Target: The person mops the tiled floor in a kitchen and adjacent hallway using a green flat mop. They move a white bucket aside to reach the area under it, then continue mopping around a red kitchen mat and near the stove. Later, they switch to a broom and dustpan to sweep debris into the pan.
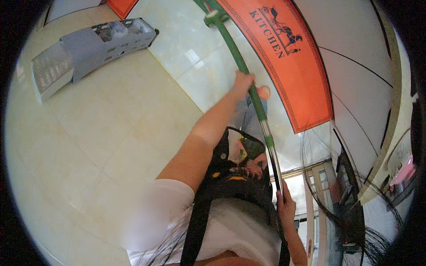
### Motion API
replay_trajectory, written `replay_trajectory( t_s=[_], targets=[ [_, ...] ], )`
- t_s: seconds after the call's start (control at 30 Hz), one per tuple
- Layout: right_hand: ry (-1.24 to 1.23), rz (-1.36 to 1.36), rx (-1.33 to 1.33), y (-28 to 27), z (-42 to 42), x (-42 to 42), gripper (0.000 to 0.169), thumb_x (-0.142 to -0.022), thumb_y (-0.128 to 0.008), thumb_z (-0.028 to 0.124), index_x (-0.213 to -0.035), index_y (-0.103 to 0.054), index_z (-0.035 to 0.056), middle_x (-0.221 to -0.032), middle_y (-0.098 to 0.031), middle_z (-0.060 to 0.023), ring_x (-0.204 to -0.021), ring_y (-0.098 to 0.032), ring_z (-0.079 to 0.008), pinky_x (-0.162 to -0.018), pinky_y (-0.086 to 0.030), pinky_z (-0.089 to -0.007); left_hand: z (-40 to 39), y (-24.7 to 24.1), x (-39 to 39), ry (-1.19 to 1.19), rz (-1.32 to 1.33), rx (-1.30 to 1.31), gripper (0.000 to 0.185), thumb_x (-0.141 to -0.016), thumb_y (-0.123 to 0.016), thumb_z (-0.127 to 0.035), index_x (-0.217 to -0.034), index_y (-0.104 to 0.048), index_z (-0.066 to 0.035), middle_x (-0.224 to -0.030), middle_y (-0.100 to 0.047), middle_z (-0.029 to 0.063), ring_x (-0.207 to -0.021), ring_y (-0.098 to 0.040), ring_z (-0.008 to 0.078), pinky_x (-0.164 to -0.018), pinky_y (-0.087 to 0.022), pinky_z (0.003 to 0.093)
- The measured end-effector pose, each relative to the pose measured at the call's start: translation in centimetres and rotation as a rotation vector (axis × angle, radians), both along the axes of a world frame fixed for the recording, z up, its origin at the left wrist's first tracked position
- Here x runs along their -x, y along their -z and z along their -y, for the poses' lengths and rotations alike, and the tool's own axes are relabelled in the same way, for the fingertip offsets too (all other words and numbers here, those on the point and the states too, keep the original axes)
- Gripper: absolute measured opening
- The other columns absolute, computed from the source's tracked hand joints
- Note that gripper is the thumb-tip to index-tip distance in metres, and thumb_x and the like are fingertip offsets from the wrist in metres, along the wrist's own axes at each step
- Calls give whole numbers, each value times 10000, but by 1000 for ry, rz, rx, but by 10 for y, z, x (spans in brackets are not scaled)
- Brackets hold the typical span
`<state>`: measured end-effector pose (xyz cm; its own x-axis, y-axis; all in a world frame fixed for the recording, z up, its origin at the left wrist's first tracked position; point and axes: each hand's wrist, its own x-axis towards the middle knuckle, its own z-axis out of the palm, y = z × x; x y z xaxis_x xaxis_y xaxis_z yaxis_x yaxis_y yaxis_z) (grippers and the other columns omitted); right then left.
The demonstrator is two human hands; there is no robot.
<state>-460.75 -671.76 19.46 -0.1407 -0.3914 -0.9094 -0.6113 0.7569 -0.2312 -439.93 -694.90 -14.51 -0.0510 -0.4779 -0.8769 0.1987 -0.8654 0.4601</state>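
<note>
A long green pole [234,50] with bare metal lengths near its lower end runs from the top edge of the view down to my right side. My left hand [244,83] is closed around its green part, with the arm stretched forward. Lower down, beside my waist, my right hand [286,202] grips the metal end. A green joint [216,18] sits at the pole's far end, close to the tiled floor; what lies beyond it is cut off by the frame. The pole passes in front of my dark apron [233,186] and my legs.
An orange kitchen mat [286,76] lies right of the pole, along pale cabinet fronts [359,73]. A grey openwork plastic container [123,41] and a white, textured box-like part [53,73] stand on the tiles [116,116] at upper left. A door frame [311,199] shows at lower right.
</note>
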Motion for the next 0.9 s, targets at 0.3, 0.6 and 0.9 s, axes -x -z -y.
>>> replay_trajectory(
  t_s=[0.3, 0.6, 0.9],
  targets=[
    [-62, -52, -115, 37, 39, 2, 464, -904, -489, 259, -1347, -353, 232, -882, -639, -166, -740, -634, -330, -577, -467, -387, 54, 13, 0, -36, 118, -10, 226, -756, -512, -62, -845, -352, 71, -658, -490, 168, -456, -552, 294, -395, -497, 423],
    [63, -16, -99, -109, -98, 49, 403, -929, -440, 170, -1316, -396, 69, -658, -597, -87, -511, -550, -144, -466, -439, -315, -165, -91, 89, -61, -204, -244, 530, -812, -494, -9, -1215, -152, -54, -1002, -430, 168, -755, -569, 308, -494, -567, 412],
    [-180, -147, -388, -81, -86, 58, 416, -924, -436, 311, -1286, -426, 107, -622, -564, -112, -476, -535, -203, -447, -418, -348, -140, -46, 71, 96, -111, -217, 612, -803, -535, -75, -1245, -136, 68, -872, -494, 163, -640, -584, 270, -497, -545, 383]
  ],
)
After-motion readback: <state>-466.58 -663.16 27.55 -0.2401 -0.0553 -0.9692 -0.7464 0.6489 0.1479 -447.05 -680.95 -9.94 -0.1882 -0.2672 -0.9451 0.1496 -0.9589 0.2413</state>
